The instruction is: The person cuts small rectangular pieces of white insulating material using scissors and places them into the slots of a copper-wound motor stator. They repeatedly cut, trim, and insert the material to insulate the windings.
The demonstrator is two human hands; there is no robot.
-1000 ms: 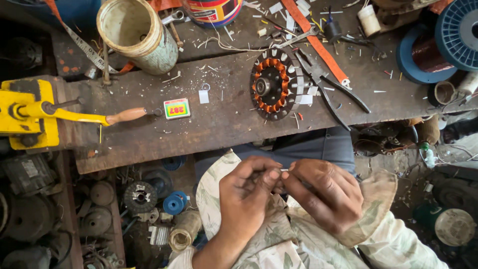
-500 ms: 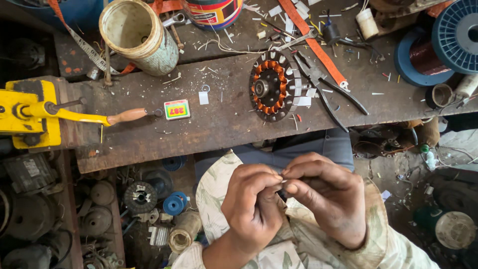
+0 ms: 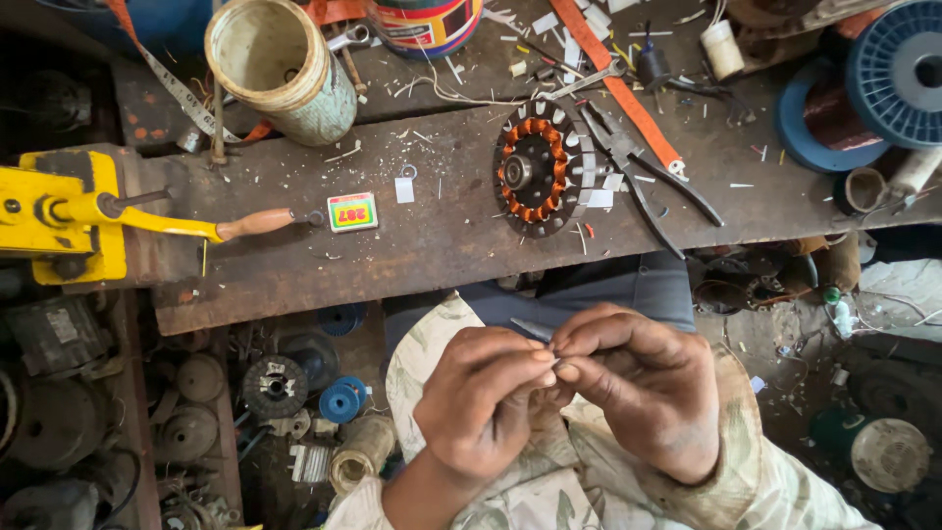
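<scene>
Between both sets of fingertips, low centre of view: a thin grey strip (image 3: 530,329), flat and pointed, sticking out up-left from the pinch. Material hard to call, looks like stiff paper or thin sheet. Left hand (image 3: 481,402) fingers curled tight, thumb and forefinger pinched on the strip. Right hand (image 3: 643,388) same, fingers narrow, tips touching the left's, pinched on it too. Both sleeves pale, leaf-print cloth.

Above the fingers, across a gap: rusty, pitted steel bench top (image 3: 294,265), littered with white paper offcuts. Straight up from the fingers, a round stator (image 3: 540,169), dark laminated core, copper-orange windings in a ring, white slot liners poking out on its right side. Just right of it, dark pliers (image 3: 638,177), handles splayed. An orange strap (image 3: 618,83) runs diagonally behind them.

Up-left of the fingers: small green-and-red matchbox (image 3: 352,212), then a yellow hand winder (image 3: 59,216) with a wooden-grip crank. Farther up, a grimy cream plastic tub (image 3: 285,69). Up-right, blue spools (image 3: 883,88) of copper wire.

Left of the fingers, below bench level: greasy old motor parts, dull grey.
</scene>
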